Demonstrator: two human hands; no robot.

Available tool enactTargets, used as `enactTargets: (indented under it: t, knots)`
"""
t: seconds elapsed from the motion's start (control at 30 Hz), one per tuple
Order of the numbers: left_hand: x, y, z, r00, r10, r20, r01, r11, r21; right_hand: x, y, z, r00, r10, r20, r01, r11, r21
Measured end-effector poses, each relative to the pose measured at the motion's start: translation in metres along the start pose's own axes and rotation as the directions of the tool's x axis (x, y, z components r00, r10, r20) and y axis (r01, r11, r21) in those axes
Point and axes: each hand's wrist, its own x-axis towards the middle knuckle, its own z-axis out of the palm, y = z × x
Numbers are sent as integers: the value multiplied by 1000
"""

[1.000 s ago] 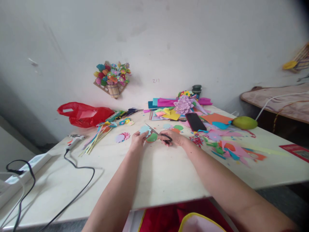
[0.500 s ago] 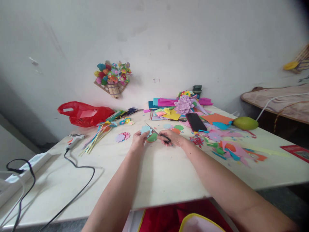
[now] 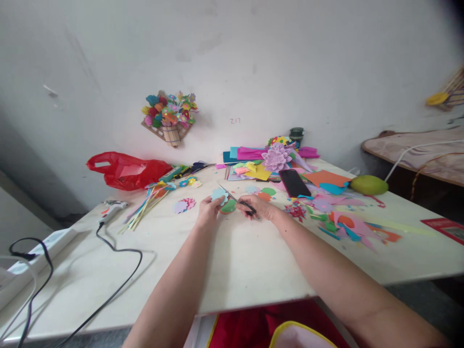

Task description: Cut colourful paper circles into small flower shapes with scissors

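Barely anything has shifted since a second ago: both hands hold their spot at mid-table, the scissors' blades sitting a touch lower and closer to the paper. The left hand pinches a pale blue flower cutout by its near edge, a green piece tucked just under it. The right hand is curled tight around the dark handles of the scissors, fingers through the loops. And here is the line that matters: the scissors' long axis runs up and to the left from the right hand, tips crossing just beside the blue cutout, so the paper lies left of the blades and nearer the left hand. A black phone and bright paper scraps lie off to the right on the table.
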Motion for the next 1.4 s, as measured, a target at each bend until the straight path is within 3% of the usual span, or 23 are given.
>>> enactTargets:
  t: [0.33,1.4]
  knots:
    - [1,-1,0,1000,6,1,-6,1000,-5,5,9,2,1000,4,-11,-3,999,47]
    - [2,-3,1,999,21,-48,-24,998,-60,3,-5,11,999,13,-52,-8,996,94]
